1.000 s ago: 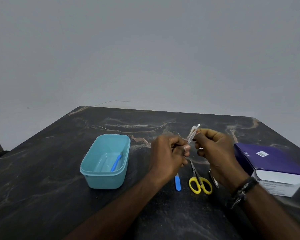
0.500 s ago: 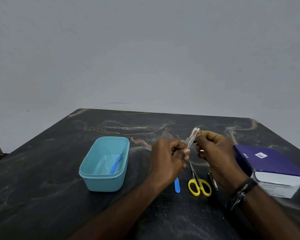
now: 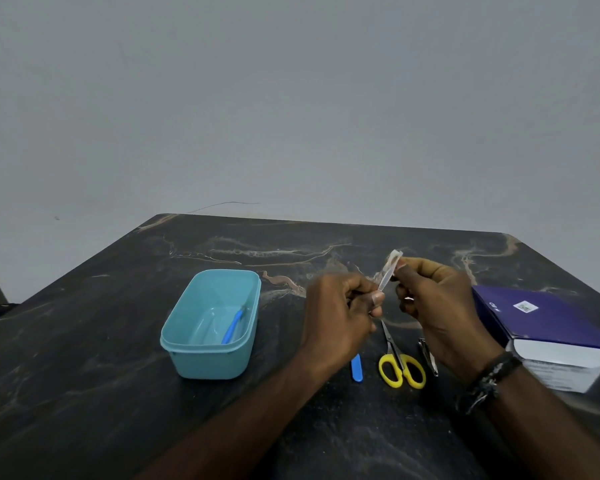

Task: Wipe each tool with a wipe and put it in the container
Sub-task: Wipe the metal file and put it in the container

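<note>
Above the table, my left hand (image 3: pixel 336 317) pinches the lower end of a thin silver tool (image 3: pixel 385 278). Its upper end is pinched by my right hand (image 3: pixel 437 306), through what looks like a small white wipe (image 3: pixel 395 258). A teal container (image 3: pixel 187 344) stands to the left with one blue-handled tool (image 3: pixel 232 327) lying inside. Below my hands on the table lie a blue-handled tool (image 3: pixel 356 370), partly hidden by my left wrist, yellow-handled scissors (image 3: pixel 400 367) and a metal nail clipper (image 3: pixel 429 358).
A purple and white box (image 3: pixel 541 323) lies at the right, close to my right wrist. The dark marble-patterned table (image 3: pixel 84 341) ends at a grey wall behind.
Both hands keep their hold on the silver tool in nearly the same place. The view has shifted slightly.
</note>
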